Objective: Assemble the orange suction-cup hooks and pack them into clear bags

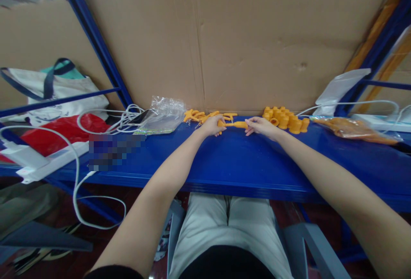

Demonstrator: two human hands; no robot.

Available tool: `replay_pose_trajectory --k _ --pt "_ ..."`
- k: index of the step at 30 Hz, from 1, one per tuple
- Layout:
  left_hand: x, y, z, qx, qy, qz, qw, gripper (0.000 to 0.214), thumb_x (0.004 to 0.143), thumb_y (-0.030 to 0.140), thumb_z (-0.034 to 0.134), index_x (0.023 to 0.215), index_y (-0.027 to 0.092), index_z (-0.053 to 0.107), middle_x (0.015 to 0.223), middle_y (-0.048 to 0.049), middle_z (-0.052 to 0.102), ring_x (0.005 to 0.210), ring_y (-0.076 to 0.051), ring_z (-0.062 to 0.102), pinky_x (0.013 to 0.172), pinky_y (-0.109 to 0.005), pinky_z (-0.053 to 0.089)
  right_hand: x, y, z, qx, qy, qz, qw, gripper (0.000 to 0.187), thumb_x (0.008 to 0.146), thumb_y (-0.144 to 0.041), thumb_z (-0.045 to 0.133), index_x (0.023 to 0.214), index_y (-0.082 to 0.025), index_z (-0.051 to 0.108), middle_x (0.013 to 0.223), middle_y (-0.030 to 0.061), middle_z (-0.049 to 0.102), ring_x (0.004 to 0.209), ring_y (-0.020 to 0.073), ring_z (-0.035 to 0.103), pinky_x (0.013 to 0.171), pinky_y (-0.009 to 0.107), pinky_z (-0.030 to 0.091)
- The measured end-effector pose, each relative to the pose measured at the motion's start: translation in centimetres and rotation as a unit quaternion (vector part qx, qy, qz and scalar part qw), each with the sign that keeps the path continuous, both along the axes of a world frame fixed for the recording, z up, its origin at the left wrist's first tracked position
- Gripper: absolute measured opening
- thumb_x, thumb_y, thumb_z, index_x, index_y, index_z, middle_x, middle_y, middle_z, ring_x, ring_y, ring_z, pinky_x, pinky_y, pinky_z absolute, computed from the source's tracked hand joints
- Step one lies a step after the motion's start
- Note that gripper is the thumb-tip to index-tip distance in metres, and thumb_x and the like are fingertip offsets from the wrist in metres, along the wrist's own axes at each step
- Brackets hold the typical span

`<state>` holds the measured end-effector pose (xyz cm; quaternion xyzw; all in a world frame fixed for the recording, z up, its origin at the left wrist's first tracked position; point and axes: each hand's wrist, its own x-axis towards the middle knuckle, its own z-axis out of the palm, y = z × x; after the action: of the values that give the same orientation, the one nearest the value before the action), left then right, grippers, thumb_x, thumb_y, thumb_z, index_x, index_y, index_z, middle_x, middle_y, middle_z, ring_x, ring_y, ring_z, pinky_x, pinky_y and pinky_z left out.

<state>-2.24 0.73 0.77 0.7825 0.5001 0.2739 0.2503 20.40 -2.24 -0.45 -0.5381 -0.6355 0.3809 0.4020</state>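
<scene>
Above the blue shelf top, my left hand (214, 126) is closed on the left end of a long yellow-orange plastic part (236, 124). My right hand (257, 126) pinches the same part at its right end. Its exact kind is too small to make out; it has a thin middle and a thicker right section. Behind and left of my left hand lie several yellow-orange pieces (193, 115) with small chains. Just right of my right hand stands a cluster of yellow-orange cylindrical pieces (285, 120).
A clear plastic bag (165, 114) lies left on the blue shelf (224, 167). White cables (128, 114), a power strip (54, 161) and a red bag (64, 135) are farther left. At right lies a bag of orange parts (356, 129). Cardboard (244, 39) stands behind.
</scene>
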Motion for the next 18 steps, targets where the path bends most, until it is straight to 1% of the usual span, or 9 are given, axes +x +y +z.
replay_pose_trajectory --k 1,3,4,5,8,10,12,16,18 --pt "0.0 0.0 0.0 0.001 -0.002 0.002 1.0 0.025 0.081 0.01 0.072 0.103 0.015 0.062 0.058 0.0017 0.062 0.048 -0.015 0.061 0.063 -0.035 0.056 0.2 0.0 0.0 -0.003 0.004 0.013 1.0 0.011 0.094 -0.027 0.061 0.096 -0.019 0.056 0.077 0.006 0.074 0.067 0.0174 0.073 0.074 0.032 0.059" --pt "0.1 -0.1 0.0 0.0 -0.003 0.005 1.0 0.025 0.081 0.01 0.072 0.103 0.014 0.062 0.058 0.0015 0.062 0.047 -0.015 0.061 0.064 -0.035 0.057 0.6 -0.1 0.0 -0.009 0.01 0.033 0.999 0.023 0.089 -0.02 0.067 0.109 -0.019 0.055 0.082 0.005 0.075 0.069 0.0169 0.073 0.076 0.032 0.059" --pt "0.1 -0.2 0.0 -0.001 -0.003 0.007 1.0 0.024 0.081 0.01 0.071 0.103 0.014 0.061 0.057 0.0017 0.062 0.047 -0.014 0.061 0.063 -0.035 0.056 0.8 -0.1 -0.1 -0.01 0.011 0.036 0.999 0.027 0.088 -0.018 0.068 0.111 -0.019 0.055 0.083 0.005 0.075 0.069 0.0164 0.073 0.076 0.032 0.059" --pt "0.2 -0.2 0.1 -0.001 -0.003 0.008 1.0 0.023 0.082 0.01 0.071 0.103 0.014 0.061 0.057 0.0019 0.061 0.046 -0.014 0.06 0.063 -0.034 0.056 0.9 -0.1 -0.1 -0.011 0.011 0.036 0.999 0.026 0.088 -0.018 0.067 0.111 -0.019 0.055 0.083 0.0053 0.075 0.067 0.016 0.072 0.076 0.032 0.059" --pt "0.3 -0.3 0.1 0.003 0.003 0.007 1.0 0.023 0.083 0.01 0.07 0.103 0.014 0.06 0.058 0.0027 0.061 0.046 -0.012 0.059 0.062 -0.032 0.056 0.8 0.0 -0.3 -0.014 0.022 0.037 0.999 0.012 0.093 -0.027 0.063 0.098 -0.017 0.058 0.077 0.007 0.075 0.063 0.0159 0.071 0.072 0.031 0.059" --pt "0.3 -0.3 0.1 0.004 0.017 0.006 1.0 0.024 0.084 0.012 0.07 0.105 0.014 0.059 0.06 0.0027 0.061 0.048 -0.012 0.061 0.062 -0.031 0.057 0.6 0.1 -0.3 -0.022 0.036 0.037 0.998 0.02 0.095 -0.034 0.059 0.087 -0.016 0.058 0.07 0.0076 0.073 0.059 0.0155 0.069 0.068 0.028 0.057" --pt "0.3 -0.3 0.2 0.005 0.032 0.007 0.999 0.026 0.085 0.013 0.07 0.108 0.013 0.058 0.062 0.0018 0.063 0.051 -0.013 0.063 0.063 -0.031 0.057 0.3 0.1 -0.3 -0.03 0.049 0.029 0.998 0.028 0.096 -0.038 0.057 0.079 -0.016 0.058 0.063 0.0072 0.07 0.055 0.0147 0.067 0.063 0.026 0.055" --pt "0.2 -0.3 0.1 0.006 0.041 0.008 0.999 0.028 0.086 0.014 0.069 0.111 0.012 0.056 0.067 -0.0007 0.066 0.054 -0.013 0.064 0.064 -0.031 0.058 -0.1 -0.1 0.0 -0.045 0.061 0.005 0.997 0.03 0.097 -0.039 0.055 0.078 -0.017 0.056 0.058 0.0058 0.068 0.049 0.0136 0.063 0.055 0.023 0.052" --pt "0.2 -0.3 0.1 0.007 0.041 0.009 0.999 0.028 0.086 0.015 0.069 0.111 0.012 0.057 0.067 -0.0013 0.066 0.054 -0.014 0.064 0.063 -0.031 0.058 -0.1 -0.4 0.2 -0.052 0.067 0.016 0.996 0.028 0.099 -0.037 0.053 0.08 -0.017 0.056 0.06 0.0061 0.069 0.049 0.0132 0.064 0.055 0.023 0.052"
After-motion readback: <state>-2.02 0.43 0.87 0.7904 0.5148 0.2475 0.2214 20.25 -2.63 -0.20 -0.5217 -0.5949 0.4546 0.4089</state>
